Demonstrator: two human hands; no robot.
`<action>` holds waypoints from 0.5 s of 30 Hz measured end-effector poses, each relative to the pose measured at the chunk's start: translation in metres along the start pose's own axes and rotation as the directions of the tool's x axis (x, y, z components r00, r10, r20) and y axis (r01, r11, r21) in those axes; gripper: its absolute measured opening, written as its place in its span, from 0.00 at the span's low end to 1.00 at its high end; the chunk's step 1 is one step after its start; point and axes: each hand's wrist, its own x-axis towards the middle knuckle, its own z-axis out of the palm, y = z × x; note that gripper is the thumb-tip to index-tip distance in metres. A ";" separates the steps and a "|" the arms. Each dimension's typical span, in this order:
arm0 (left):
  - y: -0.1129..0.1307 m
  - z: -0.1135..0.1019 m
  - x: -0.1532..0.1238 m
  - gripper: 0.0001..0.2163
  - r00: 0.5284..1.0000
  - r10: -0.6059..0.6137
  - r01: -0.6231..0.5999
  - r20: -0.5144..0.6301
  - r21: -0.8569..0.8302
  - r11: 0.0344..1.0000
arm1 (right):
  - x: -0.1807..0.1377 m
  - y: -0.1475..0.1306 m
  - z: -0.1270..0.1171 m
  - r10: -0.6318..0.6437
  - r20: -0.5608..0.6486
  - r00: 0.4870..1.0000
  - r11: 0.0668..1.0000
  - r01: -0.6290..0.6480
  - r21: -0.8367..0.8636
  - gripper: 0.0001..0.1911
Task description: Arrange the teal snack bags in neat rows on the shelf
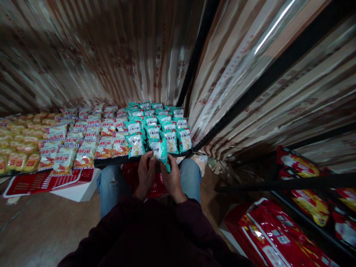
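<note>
A teal snack packet (160, 150) is held between both my hands at the front edge of a low black shelf (111, 161). My left hand (145, 173) grips its left side and my right hand (171, 177) grips its lower right corner. Just beyond it, rows of matching teal packets (155, 126) lie flat on the shelf. Left of them lie red-and-white packets (89, 139), then yellow packets (16, 142) at the far left. My knees in blue jeans show under my hands.
A red plastic basket (155, 183) sits between my knees. Another red basket (41, 181) rests on a white box at the left under the shelf. Red snack bags (278, 233) fill shelves at the right. Plastic sheeting hangs behind the shelf.
</note>
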 end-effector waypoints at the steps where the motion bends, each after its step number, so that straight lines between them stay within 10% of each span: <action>1: 0.002 0.000 -0.001 0.15 1.000 -0.027 0.028 0.008 -0.028 0.999 | 0.000 0.000 0.000 -0.041 -0.003 0.999 0.999 0.041 -0.025 0.20; 15: 0.024 0.005 0.002 0.18 0.968 -0.207 0.240 0.139 -0.285 0.928 | -0.012 -0.009 0.002 -0.354 0.069 0.933 0.904 0.360 -0.229 0.28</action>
